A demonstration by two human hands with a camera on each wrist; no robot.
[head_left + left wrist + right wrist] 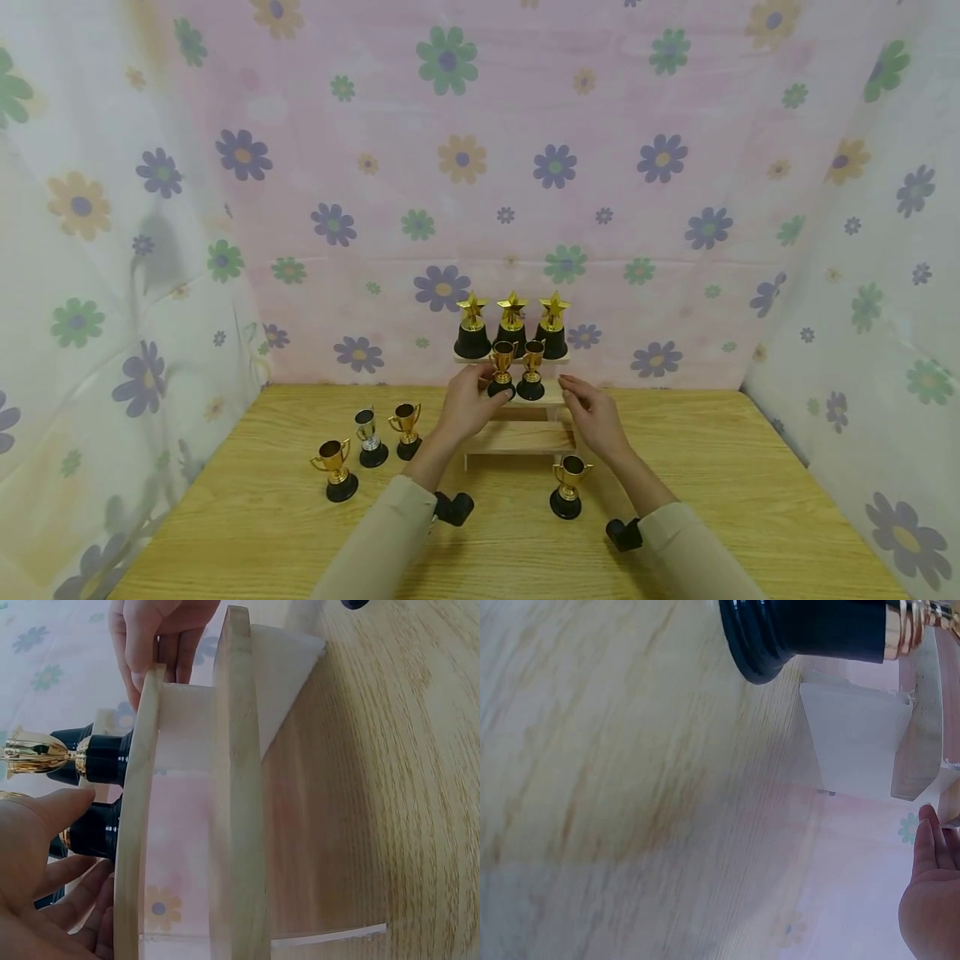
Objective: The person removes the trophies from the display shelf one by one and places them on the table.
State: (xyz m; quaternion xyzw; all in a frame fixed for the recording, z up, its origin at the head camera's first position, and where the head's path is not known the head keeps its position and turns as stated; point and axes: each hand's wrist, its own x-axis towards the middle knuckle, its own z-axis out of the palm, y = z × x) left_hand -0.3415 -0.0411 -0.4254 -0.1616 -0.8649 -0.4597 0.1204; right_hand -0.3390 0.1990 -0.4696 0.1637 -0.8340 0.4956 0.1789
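A tiered wooden stand (517, 437) with pale legs stands at the middle of the table. My left hand (471, 407) holds the black base of a small gold trophy cup (502, 357) on its middle shelf, thumb in front and fingers curled behind. Just right of that cup, a second gold trophy cup (532, 358) stands upright on the same shelf. My right hand (597, 417) is at the shelf's right end, its fingers (924, 844) fairly straight and right at the board's edge, with no trophy in them. Gold star trophies (512, 312) line the top shelf.
On the table to the left stand a silver trophy cup (367, 429) and two gold ones, a nearer gold cup (333, 458) and a farther gold cup (406, 421). Another gold cup (570, 475) is before the stand's right front. Flowered cloth (450, 208) hangs behind and at both sides.
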